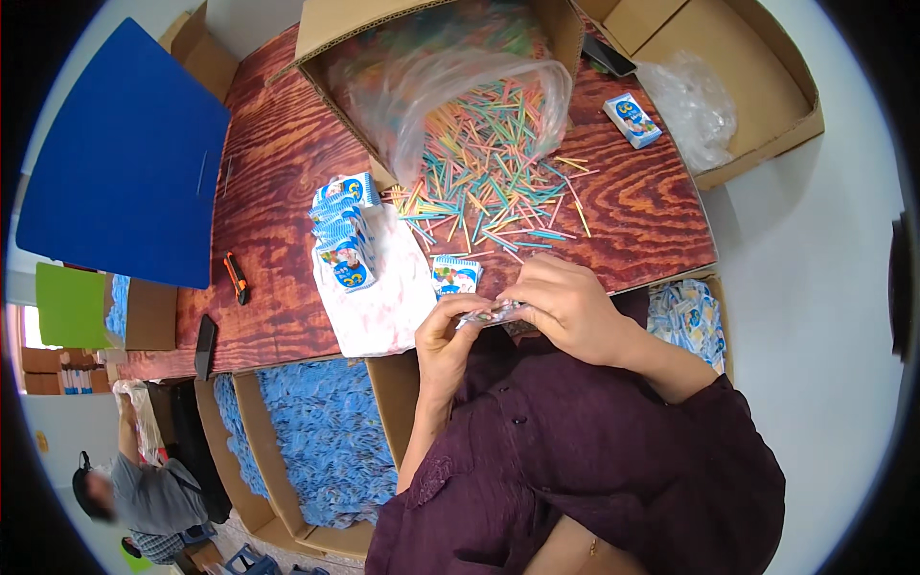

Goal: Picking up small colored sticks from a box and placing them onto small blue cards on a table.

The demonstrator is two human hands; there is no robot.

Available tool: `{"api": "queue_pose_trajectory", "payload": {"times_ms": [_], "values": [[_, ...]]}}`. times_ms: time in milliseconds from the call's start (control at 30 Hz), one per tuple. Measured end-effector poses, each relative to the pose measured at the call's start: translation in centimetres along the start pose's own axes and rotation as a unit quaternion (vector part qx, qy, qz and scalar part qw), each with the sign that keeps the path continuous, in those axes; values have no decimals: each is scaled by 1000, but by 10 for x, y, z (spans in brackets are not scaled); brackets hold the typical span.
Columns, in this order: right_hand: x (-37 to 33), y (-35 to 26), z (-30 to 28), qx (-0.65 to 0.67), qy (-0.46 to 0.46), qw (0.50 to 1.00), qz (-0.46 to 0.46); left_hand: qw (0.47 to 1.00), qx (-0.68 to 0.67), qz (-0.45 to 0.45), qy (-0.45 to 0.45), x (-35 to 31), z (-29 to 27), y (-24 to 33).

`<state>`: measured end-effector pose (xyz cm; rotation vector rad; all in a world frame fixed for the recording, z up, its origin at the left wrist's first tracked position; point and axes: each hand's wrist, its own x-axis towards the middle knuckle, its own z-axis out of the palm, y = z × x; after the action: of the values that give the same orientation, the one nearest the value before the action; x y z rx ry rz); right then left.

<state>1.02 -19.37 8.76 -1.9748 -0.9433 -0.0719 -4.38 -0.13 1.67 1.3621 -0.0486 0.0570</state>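
At the table's near edge, my left hand (445,337) and my right hand (565,314) are closed on a small shiny packet (491,314), pinching it between thumbs and fingers. Much of it is hidden by the fingers. Just beyond it lies a blue-and-white printed packet (454,275). To the left, a row of similar packets (343,251) rests on a white cloth (388,311) with pink stains. Thin pastel sticks (489,144) spill from a clear plastic bag (407,105) inside a cardboard box (335,38) tipped on its side.
Another packet (632,121) lies at the right. An orange-black box cutter (236,278) and a black object (205,347) sit at the left. Boxes of blue packets (326,436) and other packets (686,321) stand below the table edge. Another person (158,494) is at far left.
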Motion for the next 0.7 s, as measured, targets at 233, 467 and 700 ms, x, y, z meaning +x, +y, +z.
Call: {"api": "queue_pose_trajectory", "payload": {"times_ms": [233,467,700], "values": [[-3,3,8,-98,84,988,-87,999,-44,-29,11,-3,11,17],[1,6,13,-96,93,983,-122,996,61,45,56,-1,8,10],[20,32,31,-104,71,984,-124,981,158,75,80,12,-5,-10]]}}
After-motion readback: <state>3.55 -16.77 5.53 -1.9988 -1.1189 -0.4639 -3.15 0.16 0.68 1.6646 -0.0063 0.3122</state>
